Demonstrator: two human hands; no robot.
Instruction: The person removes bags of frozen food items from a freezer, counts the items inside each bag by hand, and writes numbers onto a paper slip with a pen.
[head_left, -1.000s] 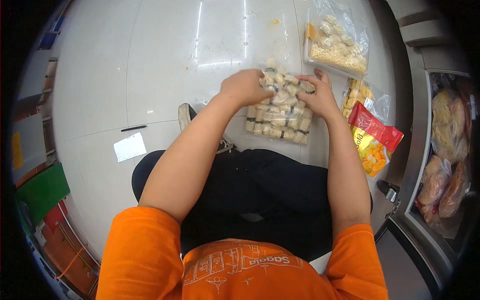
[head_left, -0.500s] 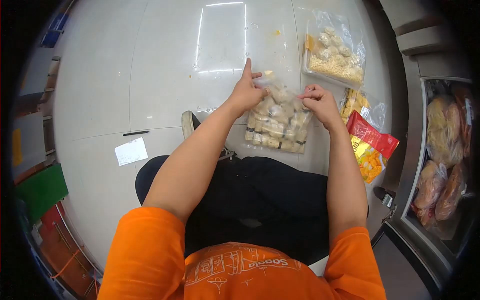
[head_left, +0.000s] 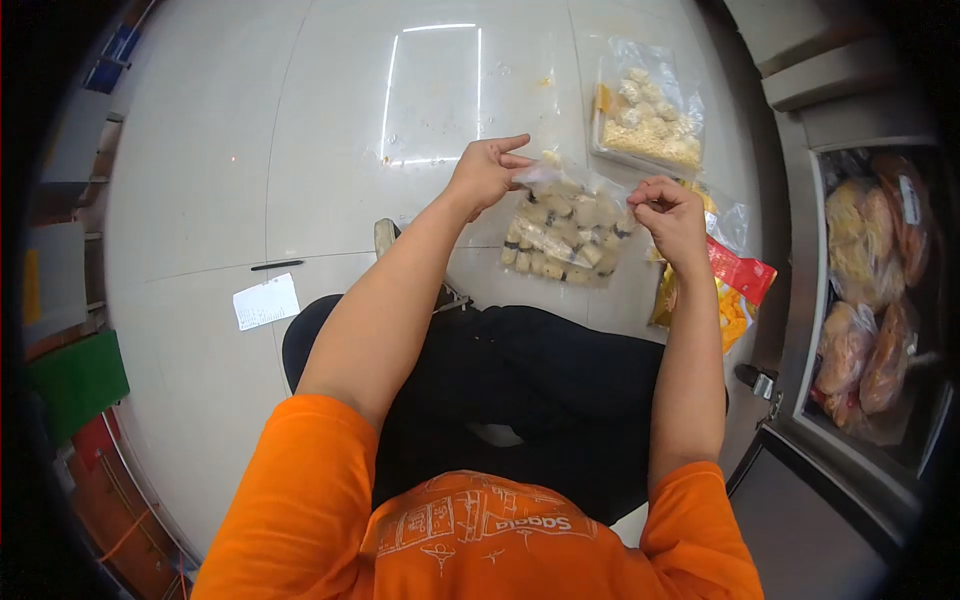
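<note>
A clear plastic bag (head_left: 565, 235) of pale, round-cut food pieces, several with dark bands, is held by its top edge over the tiled floor. At the bag's top left corner, my left hand (head_left: 487, 176) grips the plastic, with its index finger stretched out to the right. My right hand (head_left: 675, 218) pinches the top right corner between thumb and fingers. The bag's mouth is pulled wide between the two hands. Whether its base touches the floor, I cannot tell.
Beyond my right hand lies a tub (head_left: 648, 158) with bagged pale balls and crumbs. Behind my right forearm are a red and yellow food packet (head_left: 738, 280) and another clear bag. An open freezer drawer (head_left: 815, 300) holds bagged meat. A paper slip (head_left: 266, 302) and black pen (head_left: 276, 265) lie left.
My hands have spread apart, stretching the bag's top edge, and the bag looks raised. My left index finger has swung from pointing away to pointing right. The view has shifted slightly.
</note>
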